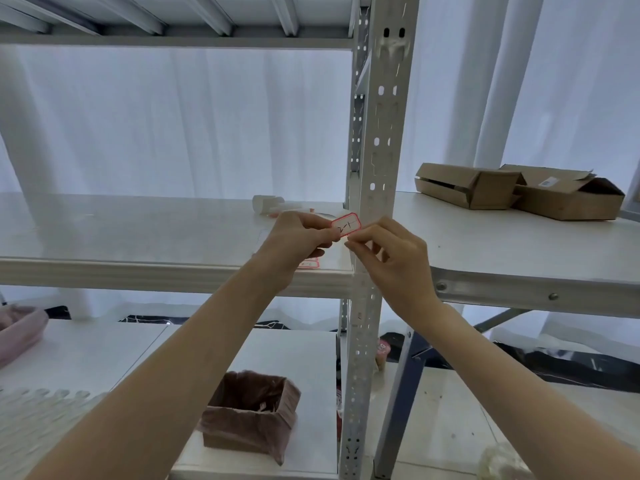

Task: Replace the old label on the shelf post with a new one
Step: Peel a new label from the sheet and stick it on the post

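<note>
A small white label with a red border and handwriting [347,225] is held in front of the perforated grey shelf post [381,140], just left of it at shelf height. My left hand [298,244] pinches the label's left edge. My right hand [391,258] pinches at its lower right corner with thumb and forefinger. Under my left hand, a sheet of more red-bordered labels [309,263] lies on the shelf [138,233]. A patch of torn residue [393,50] marks the post high up.
A white roll-like object [266,204] lies on the shelf behind my hands. Two flat cardboard boxes [519,190] sit on the table to the right. A small box lined with a brown bag [252,410] stands on the lower shelf.
</note>
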